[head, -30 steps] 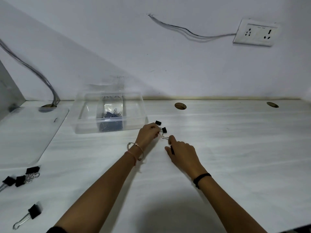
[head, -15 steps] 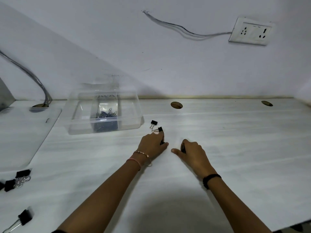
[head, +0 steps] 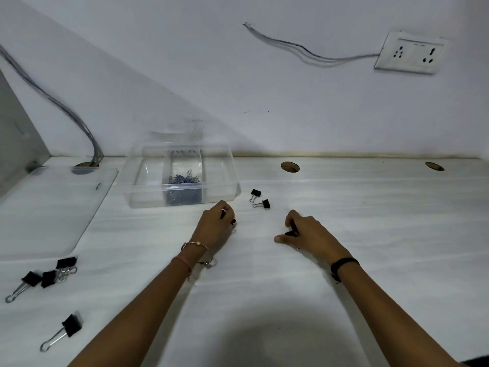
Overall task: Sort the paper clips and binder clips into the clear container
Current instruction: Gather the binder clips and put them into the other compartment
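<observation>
- Since half a second ago both hands have drawn apart and back from the two small black binder clips [head: 260, 199], which now lie alone on the white tabletop [head: 370, 221], just right of the container's front corner.
- Far left, near the table's front edge, four larger black binder clips with silver handles [head: 50, 276] lie loose, three bunched and one apart.
- Behind them a flat clear plastic lid [head: 53, 207] lies on the table.
- Next, the clear rectangular plastic container [head: 182, 176] stands near the wall; blue paper clips [head: 184, 180] fill its middle compartment, the side compartments look bare.
- Left hand [head: 215, 227], just in front of the container, has its fingers curled around something small and black.
- Open tabletop lies between the hands.
- Right hand [head: 308, 234] rests knuckles-up, fingers closed on a dark object, likely a clip.
- Right of it the surface runs bare to two round cable holes [head: 290, 166] by the wall.
</observation>
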